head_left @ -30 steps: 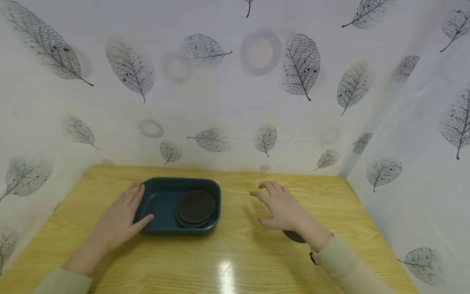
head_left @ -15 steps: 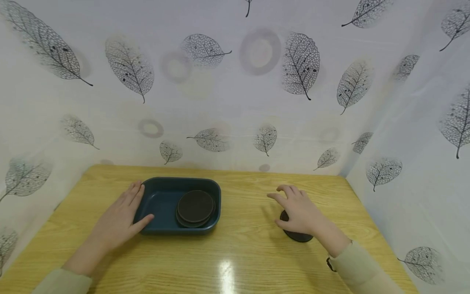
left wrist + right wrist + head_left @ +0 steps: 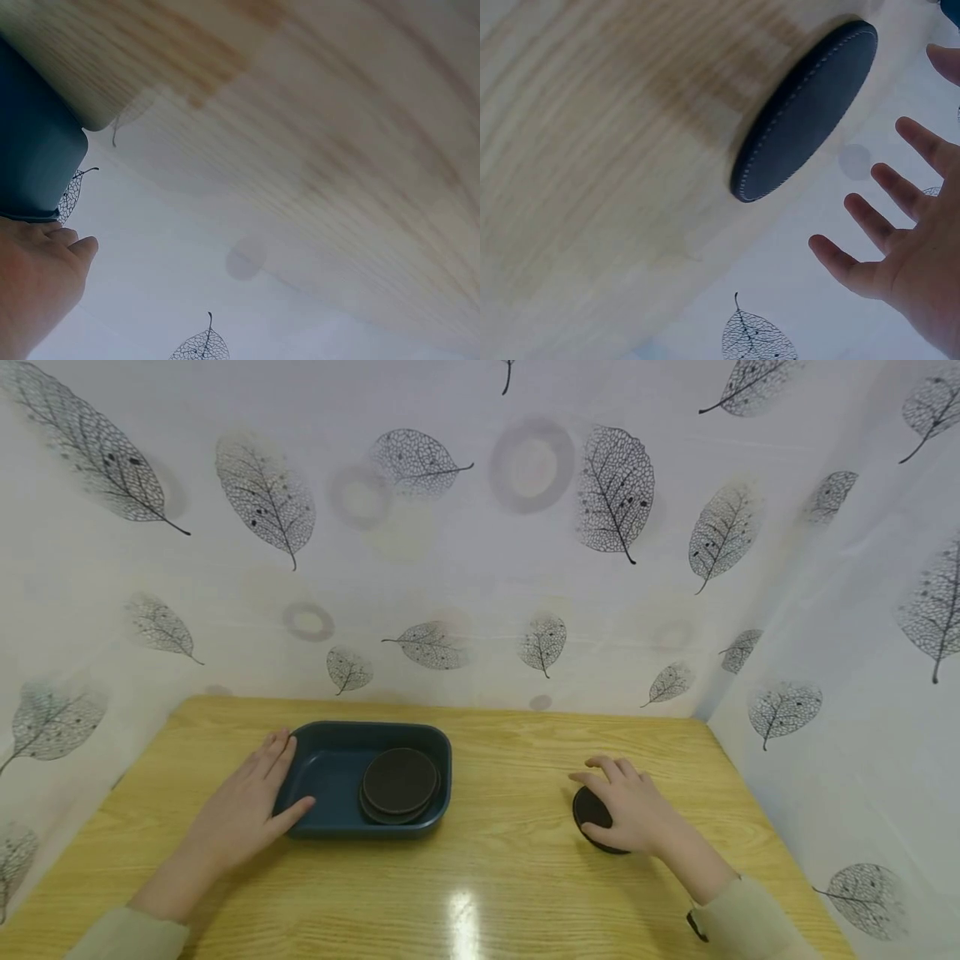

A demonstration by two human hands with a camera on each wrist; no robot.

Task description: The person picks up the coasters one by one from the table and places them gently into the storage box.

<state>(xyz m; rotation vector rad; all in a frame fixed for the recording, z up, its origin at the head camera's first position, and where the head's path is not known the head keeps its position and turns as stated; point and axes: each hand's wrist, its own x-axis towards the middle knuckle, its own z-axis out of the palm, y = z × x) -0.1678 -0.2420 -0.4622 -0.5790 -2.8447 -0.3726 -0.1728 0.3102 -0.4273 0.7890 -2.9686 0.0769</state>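
My left hand (image 3: 243, 806) rests on the left end of a dark blue rectangular tray (image 3: 322, 833), its fingers along the outer side and the thumb over the front rim. Inside the tray's right half, round black coasters (image 3: 400, 781) lie stacked. On the table to the right is another black coaster (image 3: 591, 810) with a stitched edge; the right wrist view shows this stitched coaster (image 3: 810, 112) flat on the wood. Above it hovers my right hand (image 3: 630, 806), fingers spread and slightly bent, with nothing in it. The hand hides the coaster's right part.
The wood-grain table (image 3: 510, 877) ends at a back edge against a pale curtain (image 3: 480, 568) printed with leaves. The curtain also runs down the right side. Bare wood lies between the tray and the single coaster.
My right hand has moved right and a little toward me, from left of the single coaster to over it, uncovering the coaster's left side. My left hand and the tray stay put.
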